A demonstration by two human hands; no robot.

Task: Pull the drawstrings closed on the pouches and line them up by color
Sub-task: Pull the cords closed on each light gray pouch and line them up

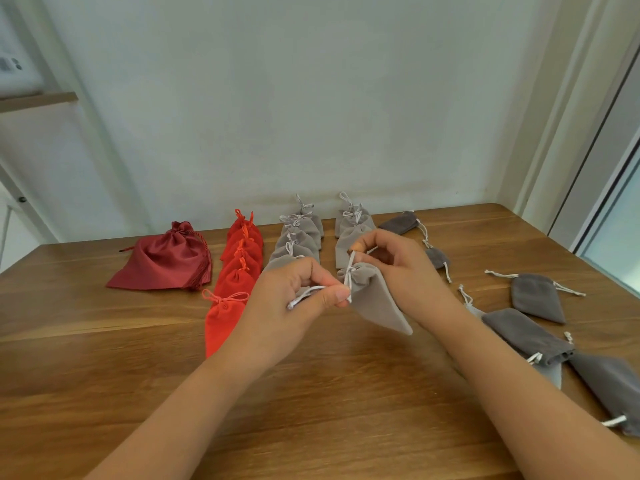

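A light grey pouch (375, 301) hangs above the table between my hands, its neck gathered tight. My left hand (294, 299) pinches one white drawstring end, pulled out to the left. My right hand (391, 258) pinches the other drawstring end just above the pouch's neck. Behind them lie rows running away from me: a row of orange-red pouches (239, 268), a row of light grey pouches (298, 237) and a second, shorter light grey row (351, 230).
A large dark red satin pouch (162, 261) lies at the left. Several darker grey pouches lie scattered on the right: one (536, 296), another (526, 336), one near the table's right edge (609, 386), one at the back (398, 221). The wooden table (104, 358) meets a white wall.
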